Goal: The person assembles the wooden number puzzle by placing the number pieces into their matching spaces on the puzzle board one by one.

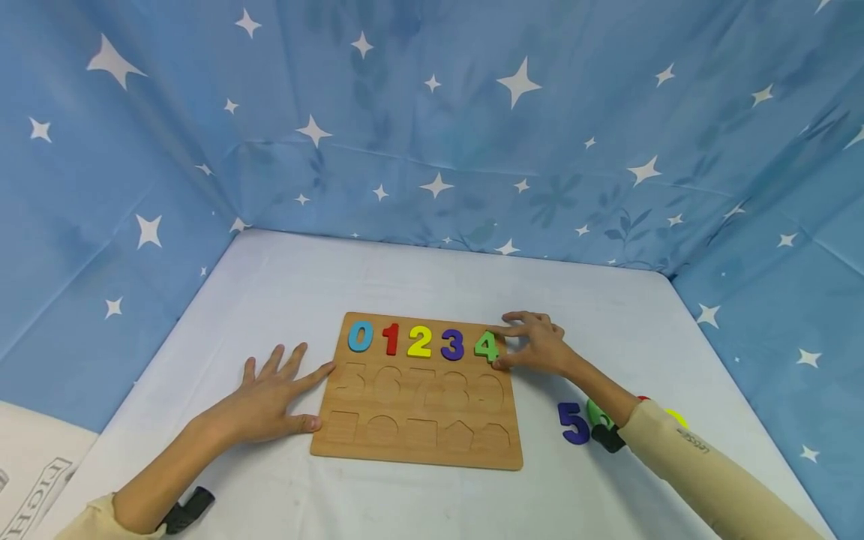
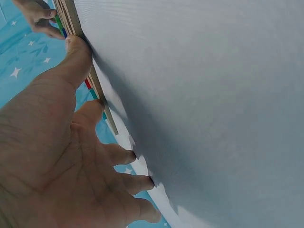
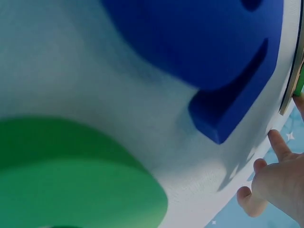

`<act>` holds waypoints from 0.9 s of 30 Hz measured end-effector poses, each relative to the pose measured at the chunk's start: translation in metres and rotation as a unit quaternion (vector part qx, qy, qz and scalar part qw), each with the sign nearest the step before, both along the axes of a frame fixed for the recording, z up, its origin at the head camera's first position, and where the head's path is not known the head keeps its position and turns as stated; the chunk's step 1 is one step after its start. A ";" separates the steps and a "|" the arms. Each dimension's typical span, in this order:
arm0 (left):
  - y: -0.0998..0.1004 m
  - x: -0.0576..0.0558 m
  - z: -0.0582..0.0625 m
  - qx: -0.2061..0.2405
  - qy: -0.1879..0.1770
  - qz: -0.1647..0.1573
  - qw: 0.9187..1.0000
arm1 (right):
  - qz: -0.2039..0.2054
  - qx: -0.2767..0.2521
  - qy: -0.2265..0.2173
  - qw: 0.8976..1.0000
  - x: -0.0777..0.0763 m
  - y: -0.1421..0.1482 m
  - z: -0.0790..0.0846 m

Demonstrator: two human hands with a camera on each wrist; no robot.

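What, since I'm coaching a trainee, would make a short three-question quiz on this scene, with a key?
1. Which hand touches the green 4: (A) left, (B) right, (C) neither?
2. True or false: the purple 5 lies on the wooden board.
3. Fill in: between the red 1 and the purple 3 is the ____ 2.

Key:
1. B, the right hand.
2. False; the purple 5 lies beside the wooden board.
3. Yellow.
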State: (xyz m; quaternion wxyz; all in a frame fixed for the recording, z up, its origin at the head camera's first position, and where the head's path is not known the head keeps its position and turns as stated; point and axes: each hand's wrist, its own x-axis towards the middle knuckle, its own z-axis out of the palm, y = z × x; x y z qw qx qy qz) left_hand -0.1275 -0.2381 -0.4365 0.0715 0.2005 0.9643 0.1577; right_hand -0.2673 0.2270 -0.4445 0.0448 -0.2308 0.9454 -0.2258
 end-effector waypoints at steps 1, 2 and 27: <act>0.000 0.000 0.000 0.000 -0.001 0.000 1.000 | 0.000 0.001 0.000 1.000 0.000 0.000 0.000; 0.000 0.000 0.000 0.000 -0.001 0.000 1.000 | -0.001 0.003 0.000 1.000 0.000 -0.001 0.001; -0.001 -0.001 -0.004 -0.005 0.003 -0.005 1.000 | 0.002 0.049 0.007 0.999 0.002 -0.001 0.008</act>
